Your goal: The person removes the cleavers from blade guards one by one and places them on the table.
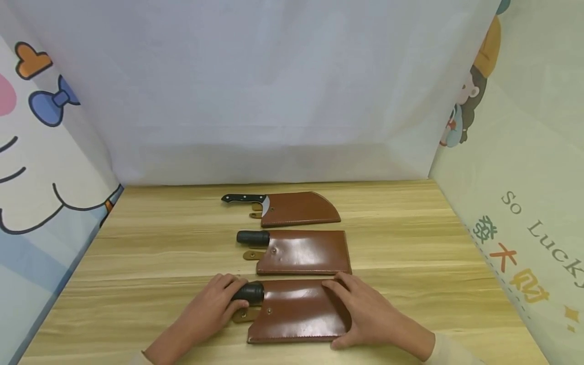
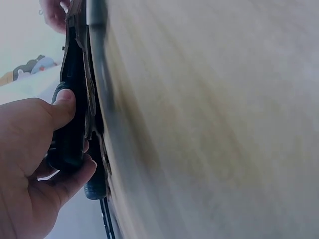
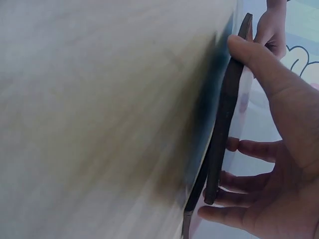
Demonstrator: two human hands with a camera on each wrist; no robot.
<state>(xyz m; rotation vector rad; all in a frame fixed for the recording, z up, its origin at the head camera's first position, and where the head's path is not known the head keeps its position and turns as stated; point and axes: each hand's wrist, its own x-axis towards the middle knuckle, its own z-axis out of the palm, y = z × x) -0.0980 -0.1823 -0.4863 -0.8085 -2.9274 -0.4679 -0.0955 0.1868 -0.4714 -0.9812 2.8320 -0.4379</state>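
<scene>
A cleaver in a glossy brown leather sheath (image 1: 301, 312) lies nearest me, its black handle (image 1: 253, 293) pointing left. My left hand (image 1: 212, 304) grips that handle; in the left wrist view the thumb lies along one side of the black handle (image 2: 69, 137) and fingers curl beneath. Around the sheath's right end, my right hand (image 1: 367, 317) holds its edges, thumb at the near corner and fingers at the far one. The right wrist view shows the sheath edge (image 3: 227, 94) between thumb and fingers. Below the handle sticks out a tan snap strap (image 1: 245, 316).
Just beyond lies a second sheathed cleaver (image 1: 305, 251) with a black handle. Farther back is a sheathed knife (image 1: 298, 209) with a riveted black handle and a curved tip. All rest on a wood-grain table (image 1: 410, 243), with a white cloth (image 1: 274, 91) behind and printed cloths at both sides.
</scene>
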